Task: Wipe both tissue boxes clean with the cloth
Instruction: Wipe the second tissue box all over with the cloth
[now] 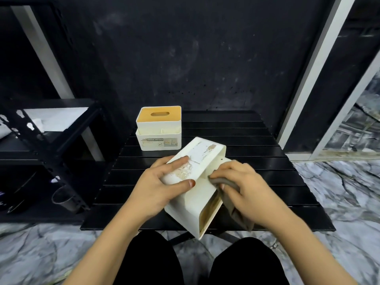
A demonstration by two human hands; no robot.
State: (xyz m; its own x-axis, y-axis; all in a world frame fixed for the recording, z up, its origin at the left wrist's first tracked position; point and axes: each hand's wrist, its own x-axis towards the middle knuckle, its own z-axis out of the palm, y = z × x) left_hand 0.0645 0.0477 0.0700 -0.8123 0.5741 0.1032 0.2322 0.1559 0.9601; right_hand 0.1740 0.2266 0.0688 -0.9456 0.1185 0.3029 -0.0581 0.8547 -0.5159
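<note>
We've got the near box (197,182) tipped off the table (246,140): left hand (162,182) clamps its labelled side to steady it, right hand (242,182) presses the bunched cloth (230,200) against its wall. Second box (158,128) stands upright just behind.

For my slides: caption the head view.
Left hand steadies a tilted tissue box while the right hand wipes it with a grey cloth.

a black slatted table (257,140) stands on a grey marbled floor (339,192); behind it rises a dark scuffed wall (185,54); a black metal shelf (47,140) stands left; pale frame bars (314,64) lean right
</note>
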